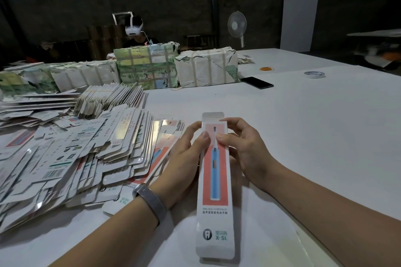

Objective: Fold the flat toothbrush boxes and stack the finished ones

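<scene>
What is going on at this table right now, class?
A person is folding a toothbrush box, holding it near its far end with both the left hand and the right hand. The end flap at the top is not yet tucked in. A heap of flat boxes lies to the left on the white table.

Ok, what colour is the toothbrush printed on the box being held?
Blue, on a coral-red panel of the box, seen in the head view.
</scene>
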Demonstrator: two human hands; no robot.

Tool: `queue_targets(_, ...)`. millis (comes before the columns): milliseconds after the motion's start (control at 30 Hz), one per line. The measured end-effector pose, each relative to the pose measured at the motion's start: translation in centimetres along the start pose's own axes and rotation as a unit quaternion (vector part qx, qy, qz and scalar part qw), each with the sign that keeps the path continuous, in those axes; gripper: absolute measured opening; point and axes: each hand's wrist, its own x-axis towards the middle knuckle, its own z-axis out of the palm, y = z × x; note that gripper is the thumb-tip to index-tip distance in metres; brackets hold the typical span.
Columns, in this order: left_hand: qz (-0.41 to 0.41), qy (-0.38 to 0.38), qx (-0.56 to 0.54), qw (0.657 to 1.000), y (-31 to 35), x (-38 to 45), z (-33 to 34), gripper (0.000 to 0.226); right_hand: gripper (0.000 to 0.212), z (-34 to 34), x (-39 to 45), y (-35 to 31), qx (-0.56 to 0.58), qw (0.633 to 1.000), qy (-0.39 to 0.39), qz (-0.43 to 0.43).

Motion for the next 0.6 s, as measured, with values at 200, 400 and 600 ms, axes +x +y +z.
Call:
queue_targets(200,0.002,-0.006,0.009,1.0,0.19,0.04,0.05,0.022,0.047,0.09,-0.16,-0.29,0.014,0.999,0.024,-0.035)
queue_targets(400,0.002,0.007,0.01,1.0,0.01,0.09,0.04,0.031,0.043,-0.05,-0.15,-0.16,0.014,0.999,0.024,-0.041)
queue_targets(600,-0.006,0.007,0.008,1.0,0.21,0.06,-0.01,0.019,0.027,-0.3,0.05,0.12,-0.002,0.999,0.01,-0.037)
